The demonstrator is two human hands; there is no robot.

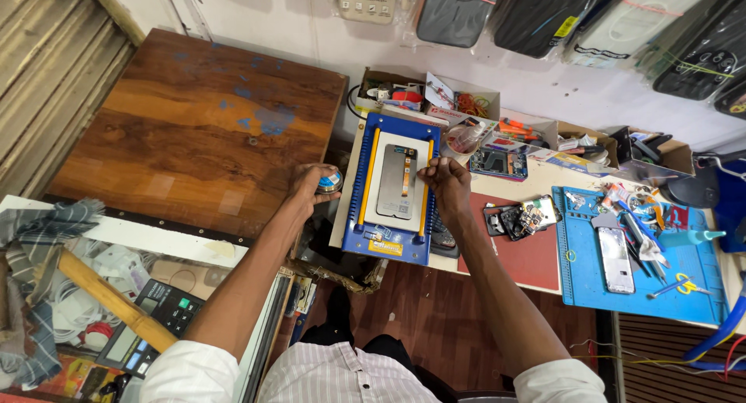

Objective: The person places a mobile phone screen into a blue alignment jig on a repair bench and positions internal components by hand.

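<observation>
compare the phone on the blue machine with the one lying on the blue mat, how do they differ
The phone on the blue machine lies flat between two yellow rails, and the right hand touches its upper right edge; the phone on the blue mat lies free, with no hand near it. The machine's phone shows a grey face with a dark strip down its middle; the mat's phone looks paler and silvery. Tools and small parts crowd the mat's phone. Both lie flat, long side pointing away from the person.

The screen separator machine [392, 189] stands at the workbench's [544, 177] left end. A phone panel [397, 181] lies on it. The right hand [444, 177] touches its right rail; the left hand [312, 187], just left of it, grips a small round tin [329, 182]. A wooden board [194, 123] lies further left. A work mat [645, 255] bearing a phone [615, 259] lies well right.
</observation>
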